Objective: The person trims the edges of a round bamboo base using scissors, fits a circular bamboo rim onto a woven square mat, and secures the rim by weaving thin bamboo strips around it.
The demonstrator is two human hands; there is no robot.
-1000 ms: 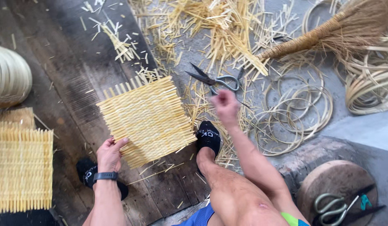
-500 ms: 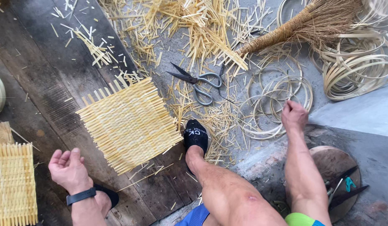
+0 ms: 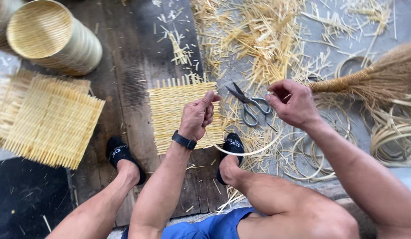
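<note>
Between knees, thin bamboo strip (image 3: 245, 152) bowed into loop — left hand (image 3: 197, 116) pinching one end, right hand (image 3: 293, 104) gripping other. Overbent, strip likely splits or springs free. Beyond: woven mat (image 3: 179, 113), scissors (image 3: 249, 102) — blades near fingers.

Counts of things on the wooden floor

One pair of grey-handled metal scissors (image 3: 249, 102); one square pale-yellow woven bamboo mat (image 3: 183, 115) lying alone, plus a stack of like mats (image 3: 46, 117) whose number cannot be told; one straw broom (image 3: 374, 82); one stack of round woven bamboo baskets (image 3: 52, 37); two black slippers (image 3: 119, 152); one black wristband (image 3: 184, 140); one thin bent bamboo strip (image 3: 247, 151) in two hands; loose hoops too tangled to count.
</note>
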